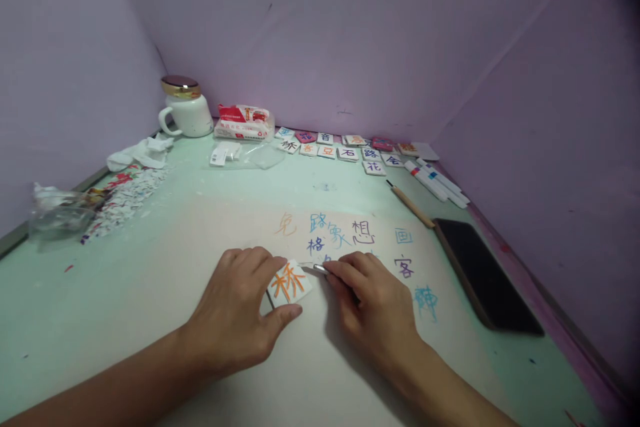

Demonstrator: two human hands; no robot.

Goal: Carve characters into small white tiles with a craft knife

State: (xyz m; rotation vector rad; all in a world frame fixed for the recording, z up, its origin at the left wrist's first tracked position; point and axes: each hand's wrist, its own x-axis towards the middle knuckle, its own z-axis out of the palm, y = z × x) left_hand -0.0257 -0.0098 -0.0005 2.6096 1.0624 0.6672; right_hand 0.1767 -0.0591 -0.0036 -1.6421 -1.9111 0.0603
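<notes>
My left hand grips a small white square tile between thumb and fingers. An orange Chinese character covers the tile's upper face. In my right hand is a slim silver craft knife, pinched near its front. The thin tip points left, close to the tile's upper right edge; whether it touches cannot be made out. Both hands are over a pale sheet bearing several handwritten characters in orange, blue and purple.
Several character tiles line the back, beside a red-and-white packet and a lidded white mug. White markers, a wooden-handled carving tool and a dark phone lie right. Shavings and a plastic bag are left.
</notes>
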